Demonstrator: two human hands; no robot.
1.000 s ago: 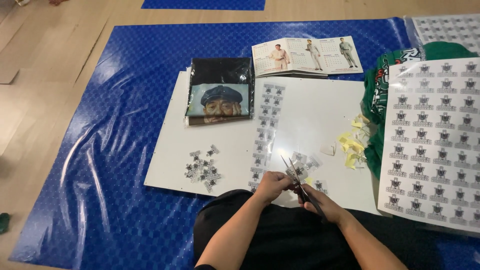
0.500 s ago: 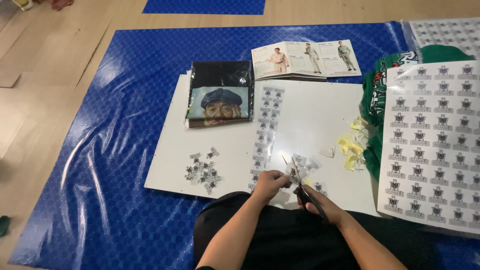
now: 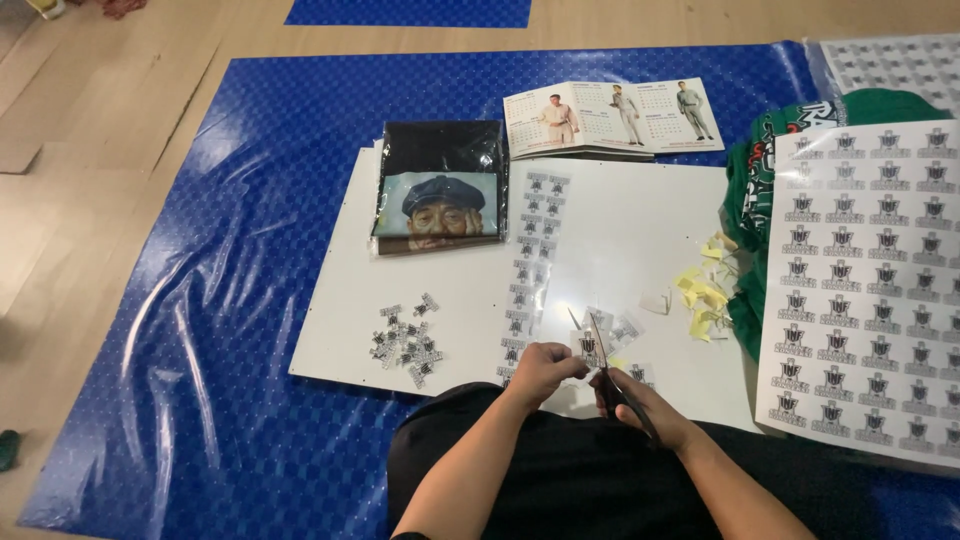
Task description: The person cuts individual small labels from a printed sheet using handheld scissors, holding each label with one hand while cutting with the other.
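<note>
One small printed sticker piece (image 3: 587, 347) pinched in left hand (image 3: 541, 371), above white board (image 3: 640, 240) near its front edge. Right hand (image 3: 640, 405) grips one pair of scissors (image 3: 603, 365), blades parted at the piece. One pile of cut stickers (image 3: 405, 343) lies left; one sticker strip (image 3: 530, 265) beside; two full sticker sheets (image 3: 865, 280) right.

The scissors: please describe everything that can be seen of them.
The scissors are slim, with thin grey metal blades and dark handles. The right hand grips the handles, which its fingers mostly hide. The blades are slightly open and point away from the person, tilted a little to the left. They close on a small printed sticker piece that the left hand pinches. All this is above the near edge of the white board.
</note>
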